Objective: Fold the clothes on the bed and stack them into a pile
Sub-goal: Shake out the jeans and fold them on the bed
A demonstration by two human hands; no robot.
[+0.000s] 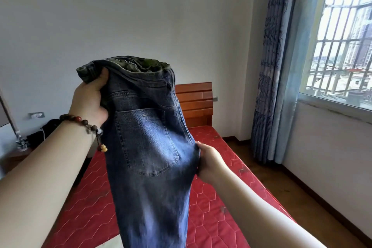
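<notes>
A pair of dark blue jeans (149, 147) hangs in the air above the bed, waistband up, back pocket facing me, legs dropping below the frame. My left hand (90, 100), with a bead bracelet on the wrist, grips the waistband at its left end. My right hand (207, 159) pinches the right edge of the jeans near the crotch seam. The red quilted mattress (211, 197) lies below and behind the jeans. No other clothes or pile show in view.
A wooden headboard (195, 102) stands at the far end of the bed against the white wall. A bedside table with dark items (40, 135) is at the left. A blue curtain (281, 66) and barred window (346, 36) are on the right, above a wooden floor.
</notes>
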